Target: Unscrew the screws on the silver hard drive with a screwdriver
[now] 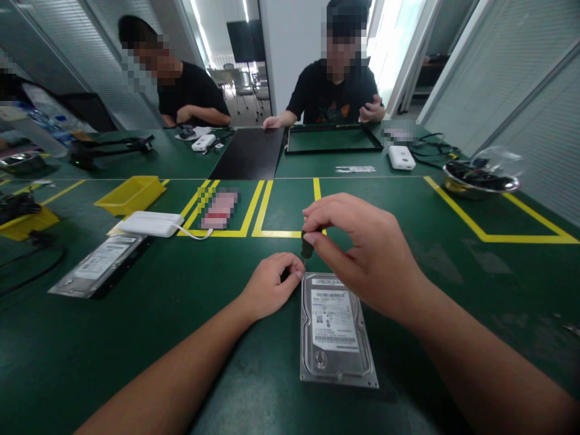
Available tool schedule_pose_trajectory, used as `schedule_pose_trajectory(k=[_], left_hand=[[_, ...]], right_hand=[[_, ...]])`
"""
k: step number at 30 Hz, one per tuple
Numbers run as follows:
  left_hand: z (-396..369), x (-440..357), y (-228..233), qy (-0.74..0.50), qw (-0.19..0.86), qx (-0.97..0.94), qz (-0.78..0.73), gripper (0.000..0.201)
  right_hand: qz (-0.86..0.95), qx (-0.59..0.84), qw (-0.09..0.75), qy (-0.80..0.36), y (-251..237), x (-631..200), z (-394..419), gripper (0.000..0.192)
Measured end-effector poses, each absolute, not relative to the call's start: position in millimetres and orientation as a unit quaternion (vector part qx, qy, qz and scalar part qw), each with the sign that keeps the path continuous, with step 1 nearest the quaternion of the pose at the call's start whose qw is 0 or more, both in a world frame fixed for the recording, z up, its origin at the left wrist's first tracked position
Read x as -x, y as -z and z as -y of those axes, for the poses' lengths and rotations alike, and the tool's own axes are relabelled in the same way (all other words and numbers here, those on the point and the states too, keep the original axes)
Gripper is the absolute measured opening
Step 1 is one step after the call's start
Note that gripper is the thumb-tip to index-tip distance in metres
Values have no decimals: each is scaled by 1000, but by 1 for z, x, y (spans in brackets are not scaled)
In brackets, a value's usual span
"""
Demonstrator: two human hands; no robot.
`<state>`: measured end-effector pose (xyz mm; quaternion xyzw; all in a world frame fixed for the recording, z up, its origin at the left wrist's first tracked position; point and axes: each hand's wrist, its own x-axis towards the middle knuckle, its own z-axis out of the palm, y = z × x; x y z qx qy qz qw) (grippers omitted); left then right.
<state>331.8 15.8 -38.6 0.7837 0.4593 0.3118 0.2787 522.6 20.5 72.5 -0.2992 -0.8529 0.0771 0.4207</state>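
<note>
Even, moderately bright indoor light; ceiling strips (199,24) and a glaring, overexposed window (389,42) behind the seated people. Soft shadows fall beneath the forearms. Wide-angle distortion bends the edges; faces and some labels are pixelated.

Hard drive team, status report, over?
Left hand pinched at silver metal hard drive corner. Right hand holds small dark tool. Nothing blocking.

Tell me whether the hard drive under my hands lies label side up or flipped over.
Label side up: the hard drive lies flat on the green table, its white barcode label and metal cover facing the camera.
</note>
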Motion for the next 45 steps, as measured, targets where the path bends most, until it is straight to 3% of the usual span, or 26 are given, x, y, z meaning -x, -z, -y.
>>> schedule_pose_trajectory(k=[18, 32, 38, 45], left_hand=[[-16, -332, 38, -312, 282, -782, -459, 9], [-16, -333, 39, -313, 281, -783, -458, 8], [-16, -332, 43, -322, 268, -785, -456, 6], [-16, -332, 41, -318, 270, -786, -456, 8]], right_hand=[[878, 266, 390, -80, -74, -528, -23, 33], [863, 307, 400, -12, -70, -525, -24, 10], [855, 329, 400, 13, -68, -521, -24, 18], [864, 305, 401, -16, -70, -522, -21, 10]])
